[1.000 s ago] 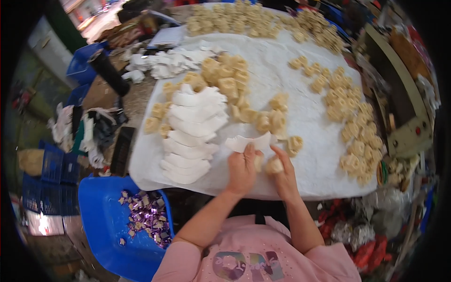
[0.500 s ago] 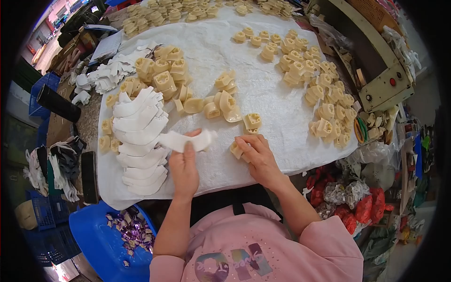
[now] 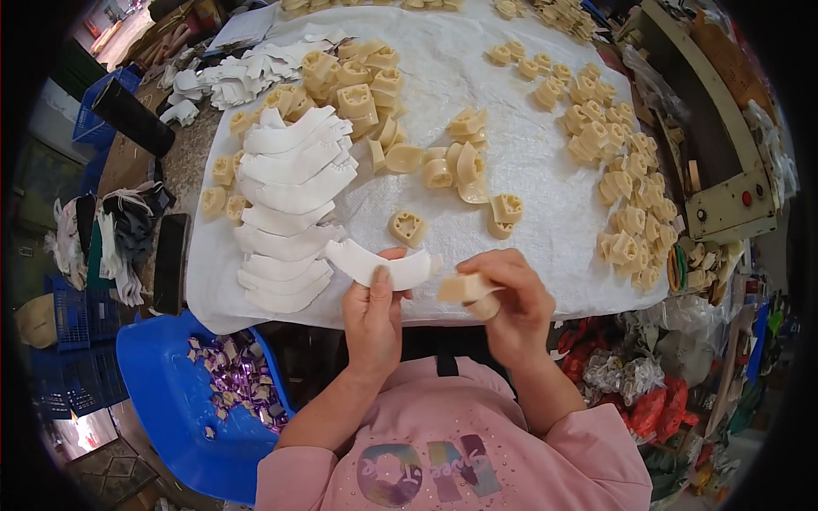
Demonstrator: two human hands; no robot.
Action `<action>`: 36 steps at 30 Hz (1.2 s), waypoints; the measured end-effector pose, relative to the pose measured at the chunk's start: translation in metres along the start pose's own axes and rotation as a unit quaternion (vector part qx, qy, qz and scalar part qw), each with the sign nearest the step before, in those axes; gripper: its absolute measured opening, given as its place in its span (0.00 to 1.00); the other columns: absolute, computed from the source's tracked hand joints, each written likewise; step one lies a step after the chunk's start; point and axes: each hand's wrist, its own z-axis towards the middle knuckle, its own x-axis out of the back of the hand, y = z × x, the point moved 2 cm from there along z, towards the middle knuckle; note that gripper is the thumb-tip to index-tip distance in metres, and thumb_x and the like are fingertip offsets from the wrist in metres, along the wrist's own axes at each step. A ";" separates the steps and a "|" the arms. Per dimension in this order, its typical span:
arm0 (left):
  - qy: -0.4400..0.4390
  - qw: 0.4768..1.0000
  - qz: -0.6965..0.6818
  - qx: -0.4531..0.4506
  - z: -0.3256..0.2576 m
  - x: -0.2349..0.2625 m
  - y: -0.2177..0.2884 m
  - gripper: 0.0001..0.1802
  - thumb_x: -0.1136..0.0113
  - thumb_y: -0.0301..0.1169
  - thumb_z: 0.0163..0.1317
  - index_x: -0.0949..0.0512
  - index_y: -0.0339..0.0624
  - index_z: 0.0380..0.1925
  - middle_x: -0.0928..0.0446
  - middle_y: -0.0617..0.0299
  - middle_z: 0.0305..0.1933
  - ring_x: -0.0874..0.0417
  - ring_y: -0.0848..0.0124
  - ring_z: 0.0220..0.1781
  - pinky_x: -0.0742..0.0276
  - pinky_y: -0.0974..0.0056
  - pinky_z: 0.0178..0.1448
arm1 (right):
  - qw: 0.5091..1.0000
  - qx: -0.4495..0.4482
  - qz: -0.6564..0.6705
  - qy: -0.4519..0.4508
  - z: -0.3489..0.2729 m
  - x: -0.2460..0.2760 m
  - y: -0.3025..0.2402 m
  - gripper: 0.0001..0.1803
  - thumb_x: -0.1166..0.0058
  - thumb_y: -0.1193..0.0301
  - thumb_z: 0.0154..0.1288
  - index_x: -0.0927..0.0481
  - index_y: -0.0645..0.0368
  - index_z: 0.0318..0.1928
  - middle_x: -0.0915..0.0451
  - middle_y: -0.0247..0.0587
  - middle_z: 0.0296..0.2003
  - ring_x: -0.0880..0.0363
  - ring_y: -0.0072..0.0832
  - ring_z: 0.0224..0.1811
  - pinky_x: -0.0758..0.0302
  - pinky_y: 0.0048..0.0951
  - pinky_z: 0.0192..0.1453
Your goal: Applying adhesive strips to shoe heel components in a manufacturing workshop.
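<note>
Pinched between thumb and fingers of my left hand (image 3: 375,328) is a curved white strip (image 3: 388,266), thin and smooth, held over the table's near edge. To its right, my right hand (image 3: 521,298) grips a beige plastic shoe heel (image 3: 461,289), turned on its side close to the strip's end. A single heel (image 3: 407,228) lies on the cloth just beyond the strip. Farther right, a small stack of heels (image 3: 504,216) stands beyond my right hand. Overlapping white strips (image 3: 290,217) form a fanned column left of my left hand.
White cloth (image 3: 545,221) covers the table. Heels are heaped at back left (image 3: 354,102) and along the right (image 3: 626,170). A blue basin (image 3: 149,383) with shiny purple pieces stands below left. A phone (image 3: 171,264) and a black cylinder (image 3: 132,115) lie left; a cream machine (image 3: 728,200) stands right.
My right hand has lifted its heel off the cloth and turned it toward the strip. The strip in my left hand is steadier, and a heel behind it shows. The whole view has shifted.
</note>
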 end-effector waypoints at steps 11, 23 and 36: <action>-0.105 0.988 -0.096 0.061 -0.020 -0.018 0.026 0.24 0.62 0.35 0.72 0.36 0.23 0.56 0.29 0.46 0.55 0.25 0.64 0.55 0.29 0.61 0.59 | 0.973 0.194 -0.121 0.027 -0.004 -0.026 0.006 0.25 0.42 0.87 0.47 0.26 0.58 0.48 0.25 0.45 0.44 0.26 0.41 0.43 0.26 0.35 0.43; -0.111 0.993 -0.043 0.022 -0.022 -0.016 0.024 0.21 0.64 0.31 0.72 0.35 0.20 0.54 0.31 0.45 0.57 0.26 0.66 0.56 0.29 0.64 0.60 | 0.973 0.196 -0.120 0.009 -0.003 -0.023 0.010 0.27 0.43 0.88 0.43 0.25 0.59 0.48 0.24 0.44 0.43 0.26 0.39 0.42 0.27 0.34 0.42; -0.137 0.969 0.172 -0.110 -0.016 -0.009 0.029 0.19 0.62 0.29 0.71 0.32 0.21 0.52 0.28 0.45 0.54 0.24 0.67 0.53 0.29 0.67 0.56 | 0.941 0.211 -0.261 0.044 0.000 -0.022 0.011 0.22 0.42 0.79 0.40 0.24 0.52 0.41 0.21 0.31 0.38 0.34 0.31 0.35 0.48 0.40 0.42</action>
